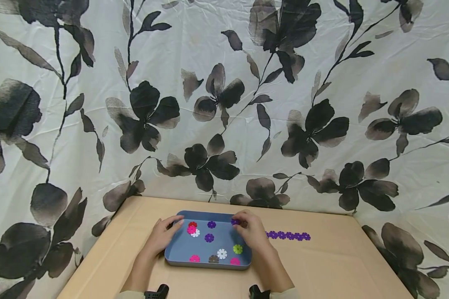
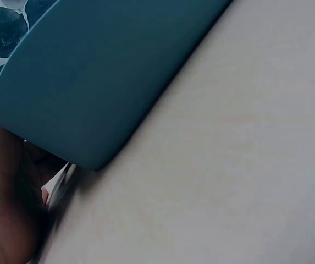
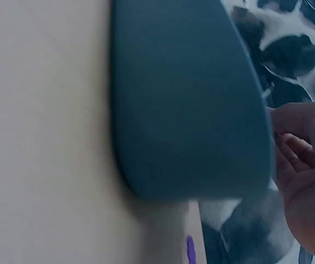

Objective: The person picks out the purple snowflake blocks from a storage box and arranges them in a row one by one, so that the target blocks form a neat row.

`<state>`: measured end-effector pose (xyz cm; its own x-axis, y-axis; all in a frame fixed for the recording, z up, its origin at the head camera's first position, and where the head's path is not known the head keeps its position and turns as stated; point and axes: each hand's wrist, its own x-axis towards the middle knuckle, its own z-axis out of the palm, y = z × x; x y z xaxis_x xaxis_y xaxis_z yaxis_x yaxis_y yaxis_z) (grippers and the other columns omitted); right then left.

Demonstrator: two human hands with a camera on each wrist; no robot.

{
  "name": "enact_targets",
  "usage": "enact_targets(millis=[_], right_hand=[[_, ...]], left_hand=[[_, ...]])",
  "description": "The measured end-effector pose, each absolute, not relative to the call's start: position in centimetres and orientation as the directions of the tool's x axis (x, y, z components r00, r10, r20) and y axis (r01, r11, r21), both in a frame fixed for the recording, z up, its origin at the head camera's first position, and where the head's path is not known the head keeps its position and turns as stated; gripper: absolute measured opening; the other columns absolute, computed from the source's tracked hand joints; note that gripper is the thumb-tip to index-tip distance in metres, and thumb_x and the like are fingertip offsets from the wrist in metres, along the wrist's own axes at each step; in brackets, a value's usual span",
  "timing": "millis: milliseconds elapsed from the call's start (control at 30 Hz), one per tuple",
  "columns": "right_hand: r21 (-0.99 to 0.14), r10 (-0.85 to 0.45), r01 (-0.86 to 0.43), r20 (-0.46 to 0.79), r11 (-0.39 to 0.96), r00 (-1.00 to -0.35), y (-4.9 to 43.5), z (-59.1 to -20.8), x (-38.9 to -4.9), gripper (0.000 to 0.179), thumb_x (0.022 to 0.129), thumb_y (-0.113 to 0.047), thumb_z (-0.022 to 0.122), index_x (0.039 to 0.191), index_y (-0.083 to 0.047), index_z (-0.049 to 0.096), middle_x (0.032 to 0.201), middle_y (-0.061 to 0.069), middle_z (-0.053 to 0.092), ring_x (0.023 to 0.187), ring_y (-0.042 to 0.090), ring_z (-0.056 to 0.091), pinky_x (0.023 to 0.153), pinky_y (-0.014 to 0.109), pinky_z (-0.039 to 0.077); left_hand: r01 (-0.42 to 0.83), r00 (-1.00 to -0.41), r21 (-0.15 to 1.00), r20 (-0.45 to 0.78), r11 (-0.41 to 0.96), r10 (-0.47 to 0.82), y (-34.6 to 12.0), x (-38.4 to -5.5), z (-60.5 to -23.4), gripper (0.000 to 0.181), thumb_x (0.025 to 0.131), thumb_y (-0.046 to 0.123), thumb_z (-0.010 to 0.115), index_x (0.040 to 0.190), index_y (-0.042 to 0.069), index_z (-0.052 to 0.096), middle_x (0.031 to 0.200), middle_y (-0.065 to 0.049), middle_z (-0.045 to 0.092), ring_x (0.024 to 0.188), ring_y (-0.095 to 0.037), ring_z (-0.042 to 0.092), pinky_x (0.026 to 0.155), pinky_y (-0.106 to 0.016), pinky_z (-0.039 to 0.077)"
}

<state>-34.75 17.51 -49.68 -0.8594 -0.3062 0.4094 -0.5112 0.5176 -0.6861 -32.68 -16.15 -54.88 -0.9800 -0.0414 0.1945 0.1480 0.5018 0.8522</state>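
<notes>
A blue-grey tray (image 1: 188, 251) holds several flower-shaped plastic discs. My left hand (image 1: 161, 236) grips its left rim, thumb over the edge and fingers outside. In the left wrist view that hand (image 2: 6, 192) is at the tray's corner (image 2: 86, 99). My right hand (image 1: 255, 233) is at the tray's far right corner and pinches a purple flower-shaped disc (image 1: 234, 222) between thumb and fingers. In the right wrist view, the tray's wall (image 3: 190, 110) hides the fingertips of my right hand (image 3: 308, 176). Two more purple discs (image 1: 209, 238) lie in the tray's middle.
On the tan table (image 1: 333, 265), right of the tray, a row of purple discs (image 1: 291, 236) runs sideways, its left end behind my right hand. Red, pink and white discs (image 1: 192, 229) cluster at the tray's left. A green disc (image 1: 237, 249) lies right. Floral cloth (image 1: 265, 145) hangs behind.
</notes>
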Motion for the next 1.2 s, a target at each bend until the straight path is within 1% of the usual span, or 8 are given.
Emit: enact_targets(millis=[267, 433, 500, 567, 667, 767, 967, 1200], right_hand=[[-0.742, -0.09, -0.44, 0.462, 0.506, -0.882, 20.8, -48.9, -35.5, 0.027, 0.09, 0.005, 0.076, 0.115, -0.006, 0.077, 0.115, 0.004, 0.07, 0.102, 0.022, 0.071, 0.089, 0.034, 0.065], [-0.757, -0.02, -0.407, 0.464, 0.511, -0.886, 22.8, -48.8, -35.9, 0.028, 0.092, 0.004, 0.075, 0.118, -0.004, 0.076, 0.118, 0.008, 0.069, 0.105, 0.025, 0.071, 0.092, 0.035, 0.064], [-0.766, 0.0, -0.394, 0.458, 0.508, -0.889, 23.6, -48.7, -36.0, 0.028, 0.092, 0.004, 0.075, 0.119, -0.003, 0.076, 0.119, 0.009, 0.069, 0.106, 0.027, 0.071, 0.092, 0.032, 0.064], [-0.771, 0.027, -0.383, 0.459, 0.51, -0.888, 24.5, -48.8, -36.2, 0.028, 0.092, 0.004, 0.075, 0.12, -0.002, 0.075, 0.12, 0.01, 0.07, 0.106, 0.028, 0.071, 0.091, 0.023, 0.062], [-0.773, 0.073, -0.365, 0.466, 0.519, -0.882, 26.0, -48.8, -36.4, 0.028, 0.092, 0.004, 0.075, 0.12, -0.002, 0.075, 0.121, 0.012, 0.07, 0.107, 0.03, 0.071, 0.086, 0.009, 0.056], [-0.774, 0.125, -0.345, 0.474, 0.53, -0.871, 27.3, -48.7, -36.3, 0.028, 0.092, 0.003, 0.074, 0.12, 0.0, 0.074, 0.122, 0.014, 0.07, 0.107, 0.032, 0.071, 0.081, 0.0, 0.049], [-0.763, 0.241, -0.284, 0.494, 0.581, -0.835, 30.1, -48.9, -36.1, 0.026, 0.092, 0.004, 0.074, 0.118, 0.001, 0.075, 0.117, 0.017, 0.072, 0.103, 0.036, 0.072, 0.075, -0.003, 0.046], [-0.794, 0.358, -0.118, 0.395, 0.597, -0.846, 33.8, -49.9, -35.3, 0.03, 0.095, 0.0, 0.071, 0.126, 0.001, 0.071, 0.121, 0.022, 0.069, 0.109, 0.038, 0.069, 0.066, 0.001, 0.043]], left_hand=[[0.169, -0.973, 0.841, 0.225, 0.514, -0.048, -16.1, -32.7, -55.1, 0.044, 0.103, 0.042, 0.064, 0.135, 0.013, 0.07, 0.143, -0.019, 0.065, 0.143, -0.045, 0.05, 0.131, -0.064, 0.001], [0.169, -0.973, 0.848, 0.225, 0.503, -0.053, -16.1, -32.8, -55.2, 0.043, 0.103, 0.041, 0.064, 0.135, 0.012, 0.07, 0.143, -0.019, 0.065, 0.143, -0.045, 0.05, 0.131, -0.064, 0.0], [0.163, -0.975, 0.851, 0.215, 0.499, -0.049, -16.2, -32.8, -55.2, 0.043, 0.104, 0.041, 0.064, 0.135, 0.013, 0.069, 0.144, -0.019, 0.064, 0.144, -0.044, 0.049, 0.131, -0.063, -0.001], [0.15, -0.979, 0.857, 0.199, 0.494, -0.047, -16.2, -32.9, -55.1, 0.043, 0.104, 0.042, 0.064, 0.136, 0.014, 0.069, 0.145, -0.018, 0.063, 0.146, -0.042, 0.048, 0.132, -0.06, -0.002], [0.142, -0.982, 0.859, 0.186, 0.492, -0.043, -16.2, -32.9, -55.2, 0.045, 0.103, 0.044, 0.063, 0.137, 0.015, 0.068, 0.147, -0.017, 0.062, 0.147, -0.042, 0.046, 0.132, -0.059, -0.003], [0.136, -0.982, 0.859, 0.183, 0.493, -0.047, -16.2, -33.0, -55.1, 0.046, 0.103, 0.045, 0.063, 0.137, 0.015, 0.068, 0.147, -0.017, 0.062, 0.148, -0.043, 0.045, 0.132, -0.06, -0.003], [0.144, -0.979, 0.852, 0.196, 0.503, -0.052, -16.2, -32.9, -55.1, 0.046, 0.103, 0.045, 0.063, 0.137, 0.015, 0.069, 0.145, -0.017, 0.063, 0.148, -0.046, 0.042, 0.131, -0.064, -0.001], [0.137, -0.98, 0.853, 0.191, 0.504, -0.057, -16.2, -32.9, -55.1, 0.045, 0.103, 0.045, 0.063, 0.136, 0.015, 0.069, 0.146, -0.018, 0.063, 0.15, -0.05, 0.038, 0.13, -0.066, -0.001]])
